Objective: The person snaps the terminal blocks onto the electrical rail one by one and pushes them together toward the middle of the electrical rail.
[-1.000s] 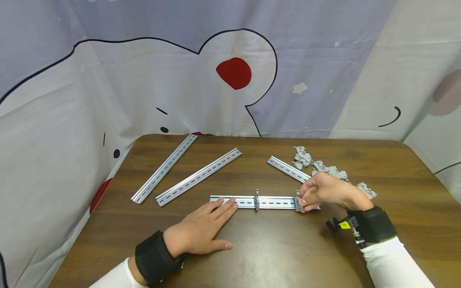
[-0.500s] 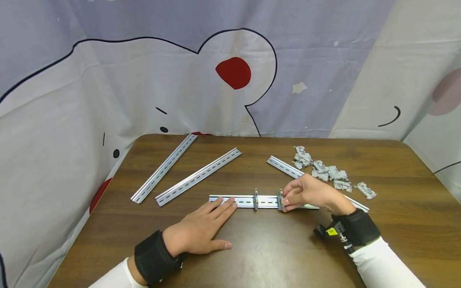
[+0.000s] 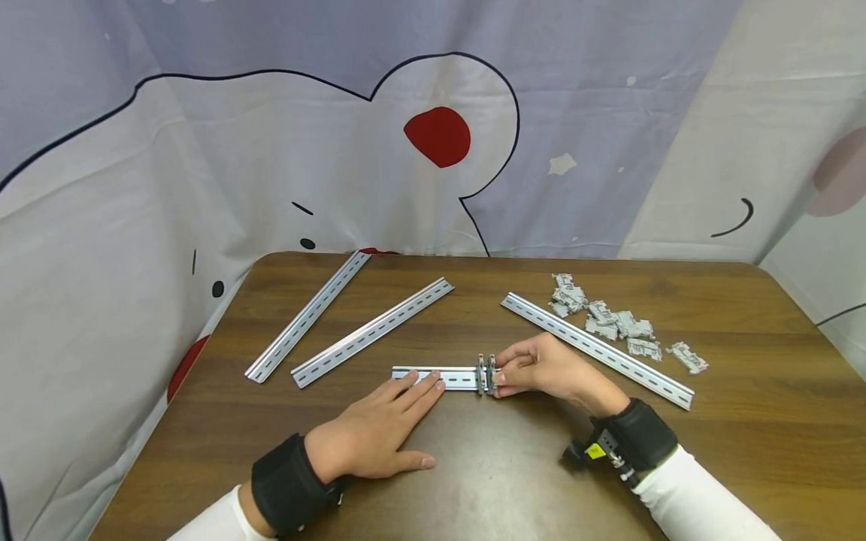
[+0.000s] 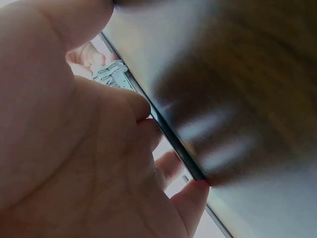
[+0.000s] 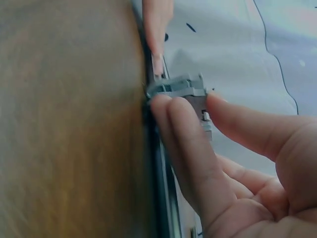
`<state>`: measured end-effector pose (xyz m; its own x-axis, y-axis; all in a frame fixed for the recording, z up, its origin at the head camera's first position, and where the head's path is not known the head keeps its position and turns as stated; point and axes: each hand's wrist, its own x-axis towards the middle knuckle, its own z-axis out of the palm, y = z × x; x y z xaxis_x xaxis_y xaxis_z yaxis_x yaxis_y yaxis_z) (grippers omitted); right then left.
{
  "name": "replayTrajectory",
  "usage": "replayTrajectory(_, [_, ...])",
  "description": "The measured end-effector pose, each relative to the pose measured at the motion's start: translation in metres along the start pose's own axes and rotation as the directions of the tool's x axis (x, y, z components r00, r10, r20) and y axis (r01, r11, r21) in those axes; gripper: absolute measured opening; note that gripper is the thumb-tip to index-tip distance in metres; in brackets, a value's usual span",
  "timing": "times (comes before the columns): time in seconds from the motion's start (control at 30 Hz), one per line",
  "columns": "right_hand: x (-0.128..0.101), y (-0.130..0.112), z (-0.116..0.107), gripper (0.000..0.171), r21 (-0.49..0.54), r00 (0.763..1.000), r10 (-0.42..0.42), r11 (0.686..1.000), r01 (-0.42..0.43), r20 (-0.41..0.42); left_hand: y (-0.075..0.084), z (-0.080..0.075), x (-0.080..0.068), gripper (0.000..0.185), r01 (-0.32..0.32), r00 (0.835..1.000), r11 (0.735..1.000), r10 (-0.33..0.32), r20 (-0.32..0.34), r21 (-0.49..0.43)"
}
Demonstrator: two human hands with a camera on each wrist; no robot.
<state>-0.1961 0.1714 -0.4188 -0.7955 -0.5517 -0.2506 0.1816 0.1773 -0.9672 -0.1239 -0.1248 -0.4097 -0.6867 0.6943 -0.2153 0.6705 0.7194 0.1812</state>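
A slotted metal DIN rail [image 3: 462, 380] lies crosswise in front of the person. The left hand [image 3: 372, 434] rests on its left end, fingers straight and thumb spread over the table. One thin grey terminal block [image 3: 481, 376] stands upright on the rail. Just to its right is a second terminal block [image 3: 492, 374], which the right hand [image 3: 551, 373] pinches between thumb and fingers. In the right wrist view the pinched terminal block [image 5: 179, 88] sits across the rail. The right hand covers the rail's right end in the head view.
Two longer DIN rails [image 3: 307, 315] [image 3: 373, 332] lie slanted at the left of the wooden table [image 3: 514, 481]. Another rail [image 3: 602, 352] lies slanted behind the right hand. Several loose grey terminal blocks [image 3: 634, 326] are scattered at the back right. A printed curtain [image 3: 271, 150] hangs behind.
The right hand has slid its terminal block leftward along the rail, from near the right end to close beside the other block. The left hand has stayed in place.
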Motion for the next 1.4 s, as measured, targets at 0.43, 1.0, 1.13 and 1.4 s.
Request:
replayTrajectory(0.43, [0.006,0.003,0.008,0.043,0.024,1.000,-0.014,1.000,0.015,-0.022,0.000,-0.001,0.000,0.089,0.007,1.000,1.000,-0.007,0.012,-0.005])
replayTrajectory(1.0, [-0.001,-0.005,0.003,0.046,-0.151,0.998,0.011,0.988,-0.002,0.058,-0.002,0.001,0.000,0.090,-0.004,1.000,1.000,0.004,-0.005,0.003])
replayTrajectory(1.13, [-0.008,-0.013,0.000,0.042,-0.262,0.995,0.001,0.965,0.026,0.101,-0.002,0.001,0.000,0.089,0.000,1.000,1.000,0.000,-0.001,0.011])
replayTrajectory(1.4, [-0.022,-0.032,-0.007,0.037,-0.429,0.994,-0.033,0.900,0.073,0.100,-0.002,0.000,-0.001,0.090,0.011,1.000,1.000,-0.011,0.012,0.005])
